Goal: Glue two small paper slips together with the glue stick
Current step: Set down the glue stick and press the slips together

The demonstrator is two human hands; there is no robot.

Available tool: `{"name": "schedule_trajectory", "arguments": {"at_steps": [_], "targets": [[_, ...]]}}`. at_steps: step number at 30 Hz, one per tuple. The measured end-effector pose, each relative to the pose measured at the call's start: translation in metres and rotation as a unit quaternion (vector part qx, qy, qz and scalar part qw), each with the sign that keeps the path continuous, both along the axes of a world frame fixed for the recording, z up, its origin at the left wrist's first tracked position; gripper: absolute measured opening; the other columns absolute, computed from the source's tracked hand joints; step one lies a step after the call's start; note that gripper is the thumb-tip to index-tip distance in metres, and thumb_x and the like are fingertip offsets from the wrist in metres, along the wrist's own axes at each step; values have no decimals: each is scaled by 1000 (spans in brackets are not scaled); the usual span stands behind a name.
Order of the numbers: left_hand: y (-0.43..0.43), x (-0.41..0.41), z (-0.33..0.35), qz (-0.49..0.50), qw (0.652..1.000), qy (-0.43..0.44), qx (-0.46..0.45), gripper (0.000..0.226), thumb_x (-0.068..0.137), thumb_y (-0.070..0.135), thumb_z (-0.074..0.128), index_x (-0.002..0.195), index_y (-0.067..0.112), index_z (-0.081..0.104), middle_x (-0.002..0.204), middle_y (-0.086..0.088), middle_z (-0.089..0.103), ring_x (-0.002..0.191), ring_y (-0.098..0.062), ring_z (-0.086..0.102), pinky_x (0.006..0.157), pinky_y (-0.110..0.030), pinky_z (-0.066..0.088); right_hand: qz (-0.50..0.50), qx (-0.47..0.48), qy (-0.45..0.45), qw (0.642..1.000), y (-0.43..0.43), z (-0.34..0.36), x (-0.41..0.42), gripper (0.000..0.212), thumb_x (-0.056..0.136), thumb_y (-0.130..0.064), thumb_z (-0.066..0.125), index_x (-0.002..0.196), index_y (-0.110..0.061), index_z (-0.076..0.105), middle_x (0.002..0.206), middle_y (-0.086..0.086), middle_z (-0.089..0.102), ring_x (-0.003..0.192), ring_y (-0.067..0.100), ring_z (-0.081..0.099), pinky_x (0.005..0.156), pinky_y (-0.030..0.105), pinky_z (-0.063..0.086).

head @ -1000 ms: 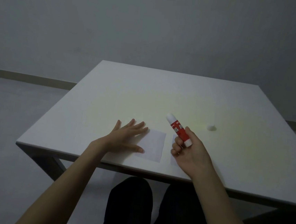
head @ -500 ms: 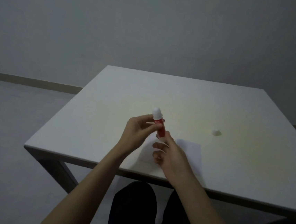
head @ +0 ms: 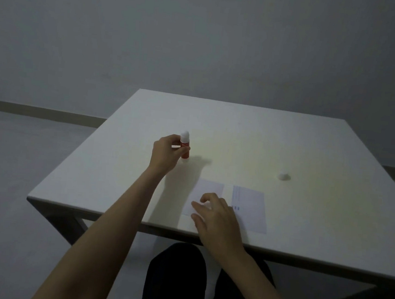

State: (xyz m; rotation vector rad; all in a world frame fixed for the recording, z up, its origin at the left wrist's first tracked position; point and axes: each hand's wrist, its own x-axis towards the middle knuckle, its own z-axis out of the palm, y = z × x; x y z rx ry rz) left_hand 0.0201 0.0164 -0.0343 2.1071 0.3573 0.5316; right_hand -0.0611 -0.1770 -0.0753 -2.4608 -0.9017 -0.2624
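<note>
Your left hand (head: 165, 152) has its grip closed around the glue stick (head: 185, 148), thumb and fingers pinching the red barrel, which stands upright with its base at the bench (head: 313, 141); contact there is unclear. Your right hand (head: 218, 220) rests loosely spread, holding nothing, fingertips on the left paper slip (head: 208, 190). The right paper slip (head: 250, 206) lies just beside it. A small white cap (head: 283, 176) sits well apart, further right.

Glue stick (head: 184, 147) now in left hand (head: 164, 153) at ten o'clock; right hand (head: 218, 220) down on slip (head: 208, 193).
</note>
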Motion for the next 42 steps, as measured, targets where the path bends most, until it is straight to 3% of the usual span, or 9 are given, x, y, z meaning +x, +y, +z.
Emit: {"name": "schedule_trajectory", "arguments": {"at_steps": [8, 11, 15, 18, 20, 22, 27, 33, 42], "targets": [[-2, -4, -11, -7, 1000, -9, 2, 16, 83, 14, 66, 98, 9, 70, 81, 9, 65, 67, 10, 57, 62, 2, 39, 41, -79, -105, 990, -10, 4, -9, 51, 73, -63, 51, 89, -18, 70, 93, -2, 67, 79, 20, 59, 65, 30, 48], [-2, -3, -14, -13, 1000, -11, 0, 15, 83, 15, 66, 96, 12, 69, 81, 9, 67, 65, 14, 57, 65, 0, 42, 71, -66, -104, 990, -12, 5, -11, 36, 69, -49, 68, 85, -18, 72, 86, -2, 66, 75, 19, 59, 62, 27, 47], [0, -3, -17, -18, 1000, 12, -2, 23, 82, 19, 67, 104, 12, 68, 90, 4, 70, 86, -10, 68, 68, -4, 41, 85, -38, -117, 989, -11, 3, -14, 11, 69, -26, 73, 70, -16, 69, 73, -2, 63, 66, 17, 56, 54, 24, 43], [2, -6, -20, -19, 999, 37, 10, 57, 80, 27, 71, 131, 11, 50, 127, -5, 61, 120, -20, 56, 93, -19, 43, 81, 0, -114, 990, -12, 2, -18, 14, 75, -9, 71, 64, -11, 63, 66, 2, 60, 59, 18, 54, 49, 28, 45], [0, -15, -19, 37, 999, 6, 2, 73, 81, 32, 69, 142, 10, 35, 145, -9, 44, 132, -22, 42, 107, -35, 34, 57, 67, -85, 992, -15, 10, -17, 13, 79, -3, 67, 68, -8, 62, 67, 5, 60, 58, 18, 55, 50, 30, 47], [-6, -31, -15, 106, 990, -85, -46, 59, 86, 33, 63, 138, 14, 40, 140, -8, 47, 126, -20, 46, 105, -37, 39, 7, 163, -51, 985, -22, 22, -10, 10, 81, -4, 64, 73, -10, 63, 68, 4, 60, 57, 15, 55, 52, 24, 45], [-45, -79, -16, 49, 962, -114, -244, 6, 91, 17, 56, 92, 17, 62, 83, -3, 65, 75, -17, 65, 68, -34, 55, -115, 450, 178, 868, -39, 44, 14, 16, 81, -4, 66, 68, -10, 59, 52, 5, 65, 52, 18, 67, 54, 18, 53], [-90, -90, -14, -32, 933, -53, -356, 6, 80, 5, 69, 84, 5, 66, 80, -9, 68, 68, -13, 69, 61, -21, 57, -128, 597, 402, 682, -43, 41, 14, 7, 84, -2, 62, 78, -4, 58, 59, 11, 70, 62, 29, 71, 56, 27, 57], [-103, -74, 0, -75, 914, -53, -394, 28, 74, -5, 70, 92, 13, 59, 73, -6, 69, 70, -16, 67, 66, -24, 57, -146, 577, 419, 686, -66, 40, 23, 5, 85, -12, 63, 83, -8, 65, 62, 7, 72, 54, 21, 68, 49, 27, 56]]}}
